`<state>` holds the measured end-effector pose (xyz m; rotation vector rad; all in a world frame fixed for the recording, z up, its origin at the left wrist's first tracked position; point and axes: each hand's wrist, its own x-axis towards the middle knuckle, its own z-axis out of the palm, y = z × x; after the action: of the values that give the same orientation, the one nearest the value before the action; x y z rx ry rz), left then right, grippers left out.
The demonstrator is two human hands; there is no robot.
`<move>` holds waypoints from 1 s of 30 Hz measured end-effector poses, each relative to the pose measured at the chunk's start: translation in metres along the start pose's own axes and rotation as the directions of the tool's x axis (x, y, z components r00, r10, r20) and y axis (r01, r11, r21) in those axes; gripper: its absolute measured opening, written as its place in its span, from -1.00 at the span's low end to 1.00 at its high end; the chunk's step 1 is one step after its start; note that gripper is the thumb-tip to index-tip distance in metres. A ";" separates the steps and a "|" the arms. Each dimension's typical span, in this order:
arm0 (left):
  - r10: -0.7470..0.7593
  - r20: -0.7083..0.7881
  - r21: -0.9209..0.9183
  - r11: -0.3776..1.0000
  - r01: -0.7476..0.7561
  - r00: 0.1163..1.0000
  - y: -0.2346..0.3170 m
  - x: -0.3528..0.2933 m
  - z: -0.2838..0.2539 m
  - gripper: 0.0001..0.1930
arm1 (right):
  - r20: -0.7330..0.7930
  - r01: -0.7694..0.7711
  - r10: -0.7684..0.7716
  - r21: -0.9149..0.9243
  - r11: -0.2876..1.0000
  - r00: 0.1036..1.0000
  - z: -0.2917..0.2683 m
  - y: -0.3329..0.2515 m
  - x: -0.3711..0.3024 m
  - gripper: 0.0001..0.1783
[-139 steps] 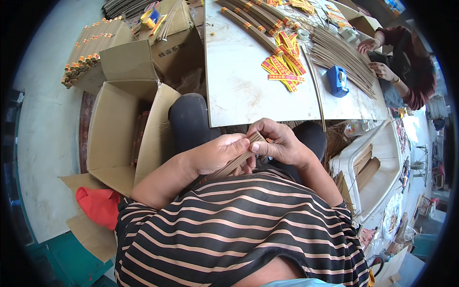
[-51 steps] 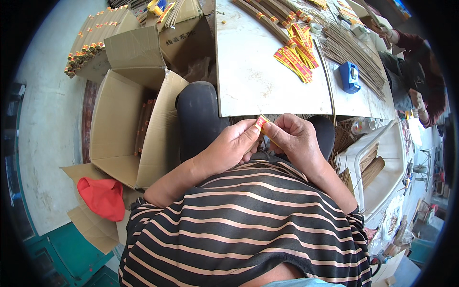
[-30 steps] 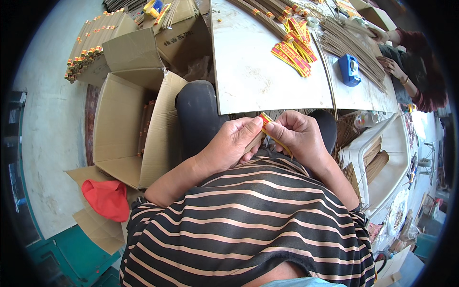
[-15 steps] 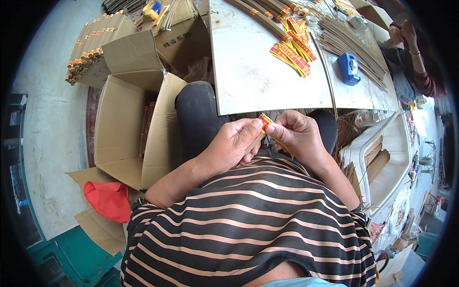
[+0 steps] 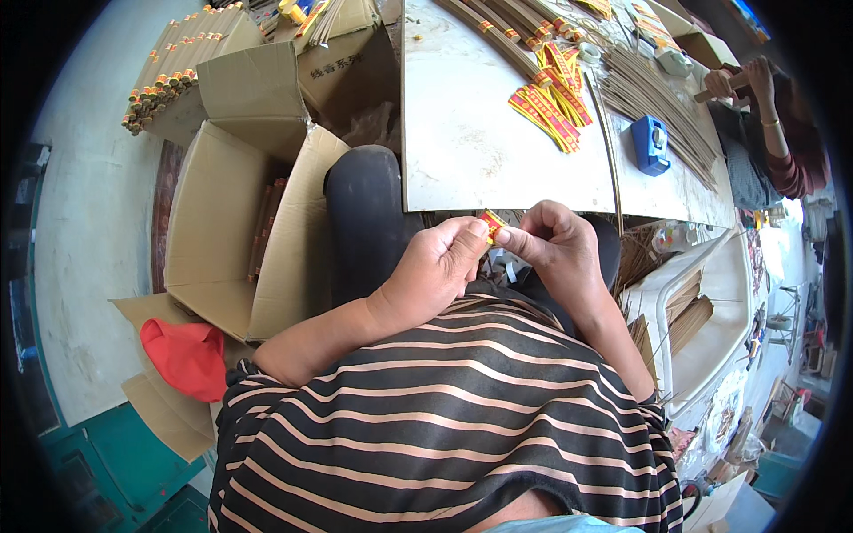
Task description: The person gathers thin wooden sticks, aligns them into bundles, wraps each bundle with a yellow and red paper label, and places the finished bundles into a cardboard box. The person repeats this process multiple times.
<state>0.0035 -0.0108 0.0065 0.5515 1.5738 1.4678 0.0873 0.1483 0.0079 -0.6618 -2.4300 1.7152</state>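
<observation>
Above my lap, my left hand is closed round a bundle of incense sticks, most of it hidden by the fingers. A red and yellow paper band shows at the bundle's end, by my left thumb. My right hand presses thumb and finger on the band's right side. On the table ahead lies a fanned heap of red and yellow paper strips. Several banded incense bundles rest beyond it.
A blue tape dispenser stands right of the strips, near loose brown sticks. An open cardboard box is at my left, a red cloth below it. A white tub sits at right. A co-worker's hands hold a brown bundle.
The yellow strip's loose tail under my right hand no longer shows; the band now lies round the bundle's end. The view has shifted slightly. A brown bundle now shows in the co-worker's hands.
</observation>
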 end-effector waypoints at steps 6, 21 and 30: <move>0.075 -0.040 0.115 0.991 -0.070 0.996 -0.002 0.000 0.009 -0.53 | 0.190 -0.126 0.099 0.134 0.983 0.977 -0.005 -0.003 -0.007 -0.67; 0.032 0.234 -0.030 0.999 -0.026 0.972 -0.001 0.001 0.003 -0.38 | 0.426 -0.099 -0.137 0.487 0.868 0.894 -0.010 0.026 0.001 -0.67; -0.038 0.217 -0.142 0.987 0.070 0.975 -0.006 0.004 0.003 -0.19 | 0.445 -0.101 -0.152 0.495 0.863 0.883 -0.012 0.020 0.005 -0.75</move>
<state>0.0059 -0.0070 0.0001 0.5549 1.2908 1.4209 0.0928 0.1663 -0.0064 -0.1446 -2.0325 2.6088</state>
